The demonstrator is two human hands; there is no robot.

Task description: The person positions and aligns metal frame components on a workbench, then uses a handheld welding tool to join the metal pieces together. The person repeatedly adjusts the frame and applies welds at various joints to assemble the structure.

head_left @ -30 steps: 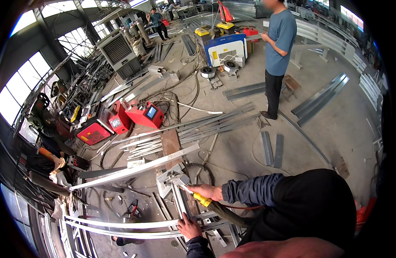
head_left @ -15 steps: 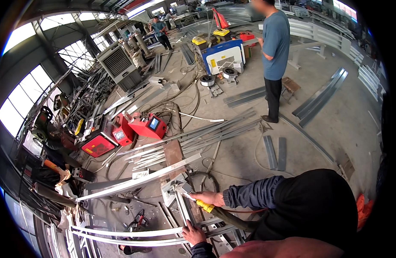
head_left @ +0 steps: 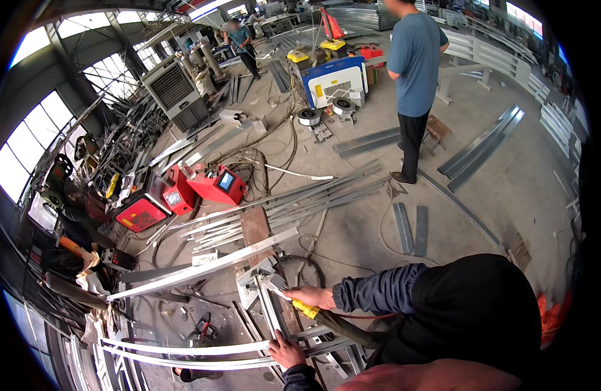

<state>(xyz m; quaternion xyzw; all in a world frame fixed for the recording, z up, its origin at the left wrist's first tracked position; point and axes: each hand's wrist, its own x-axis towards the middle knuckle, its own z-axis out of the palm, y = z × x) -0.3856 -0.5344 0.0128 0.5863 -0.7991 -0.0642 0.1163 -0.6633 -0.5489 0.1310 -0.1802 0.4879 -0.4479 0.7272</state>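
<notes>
Yellow-collared torch (head_left: pixel 306 310), its nose at the far end of the pale rail (head_left: pixel 270 311), wrapped in my right grip (head_left: pixel 315 298). My left grip (head_left: pixel 287 352) touches the rail nearer me; I can't tell if it pinches. Steadiness matters most.

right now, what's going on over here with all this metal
A person's right hand holds a tool with a yellow collar, its head near the far end of a pale metal bar; whether they touch is unclear. The left hand is on the bar's nearer part. Beyond, a red machine with a screen sits on the floor, and a person in a blue shirt stands off to the right.
</notes>
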